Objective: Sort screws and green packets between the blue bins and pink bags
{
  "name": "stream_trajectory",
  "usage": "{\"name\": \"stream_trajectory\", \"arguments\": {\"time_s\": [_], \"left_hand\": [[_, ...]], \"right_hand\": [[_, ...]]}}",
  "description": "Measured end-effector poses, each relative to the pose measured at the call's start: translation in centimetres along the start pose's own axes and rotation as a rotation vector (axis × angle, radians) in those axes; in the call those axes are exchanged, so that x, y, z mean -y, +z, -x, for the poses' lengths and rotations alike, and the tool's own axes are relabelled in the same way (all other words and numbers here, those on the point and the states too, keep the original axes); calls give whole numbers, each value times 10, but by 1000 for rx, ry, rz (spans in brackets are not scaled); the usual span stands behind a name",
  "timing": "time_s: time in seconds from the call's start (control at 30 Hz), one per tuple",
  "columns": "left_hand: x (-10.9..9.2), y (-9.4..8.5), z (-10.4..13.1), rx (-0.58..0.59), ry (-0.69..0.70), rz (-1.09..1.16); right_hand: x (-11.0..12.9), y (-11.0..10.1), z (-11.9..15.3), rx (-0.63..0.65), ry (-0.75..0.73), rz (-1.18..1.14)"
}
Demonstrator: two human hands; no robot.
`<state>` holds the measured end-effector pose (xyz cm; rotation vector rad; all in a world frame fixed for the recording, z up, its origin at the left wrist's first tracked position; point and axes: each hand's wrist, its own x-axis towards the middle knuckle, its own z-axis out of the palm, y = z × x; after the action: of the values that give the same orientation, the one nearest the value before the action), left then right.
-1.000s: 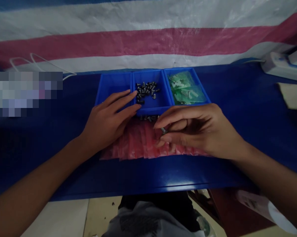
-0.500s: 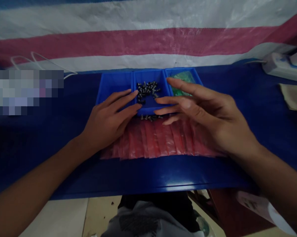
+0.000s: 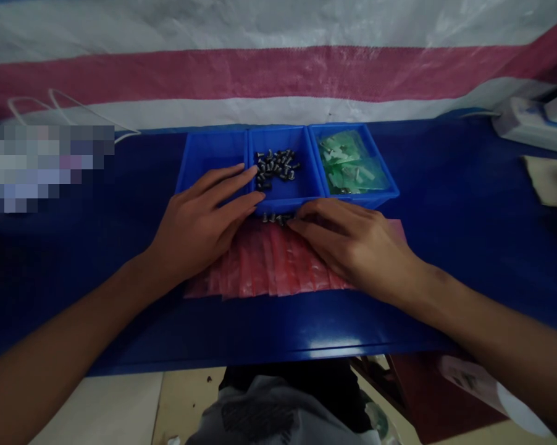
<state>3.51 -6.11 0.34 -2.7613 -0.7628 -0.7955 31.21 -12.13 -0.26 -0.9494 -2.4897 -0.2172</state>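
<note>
My left hand (image 3: 209,213) lies with its fingers stretched out and apart, the fingertips at the near left corner of the middle blue bin (image 3: 304,179). Dark screws (image 3: 276,165) are heaped inside that bin. Just in front of it, a short row of screws (image 3: 272,217) lies along the top of the red plastic bags (image 3: 278,266), which overlap side by side. My right hand (image 3: 352,244) reaches over the bags, thumb and forefinger pinched at the right end of the row, on a screw that the fingertips partly hide.
A right-hand blue bin (image 3: 383,186) holds green bags (image 3: 352,164) with small pale parts. The left bin (image 3: 213,151) is partly covered by my hand. A white device (image 3: 528,123) and a beige cloth (image 3: 549,179) are at the far right. Striped sheeting (image 3: 278,74) hangs behind the blue table (image 3: 269,327).
My right hand has come down and towards me from above the bins, its spread fingers closing at the screw row. The green bags are now uncovered. My left hand has stayed almost still.
</note>
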Motion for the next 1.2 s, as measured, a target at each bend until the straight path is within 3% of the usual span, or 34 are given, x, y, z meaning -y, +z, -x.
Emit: {"name": "stream_trajectory", "arguments": {"time_s": [0.17, 0.33, 0.47, 0.67, 0.8, 0.9, 0.97, 1.0, 1.1, 1.2], "left_hand": [[1, 0, 0, 3, -3, -15], [1, 1, 1, 3, 3, -11], [1, 0, 1, 13, -27, 12], [2, 0, 0, -21, 45, -20], [2, 0, 1, 13, -4, -11], [2, 0, 1, 22, -15, 6], [1, 0, 2, 26, -27, 17], [1, -1, 2, 29, -36, 23], [1, -1, 1, 48, -50, 34], [1, -1, 0, 54, -46, 13]], "right_hand": [[3, -1, 0, 78, -22, 32], [2, 0, -2, 36, -50, 16], [2, 4, -3, 3, -39, -85], [3, 5, -2, -12, 19, -272], [5, -9, -8, -103, 278, -693], [3, -20, -11, 124, 540, -1191], [1, -23, -11, 303, 645, -1407], [0, -22, -12, 334, 679, -1459], [-1, -19, -13, 142, 776, -1531], [-1, -18, -15, -91, 753, -1522]]}}
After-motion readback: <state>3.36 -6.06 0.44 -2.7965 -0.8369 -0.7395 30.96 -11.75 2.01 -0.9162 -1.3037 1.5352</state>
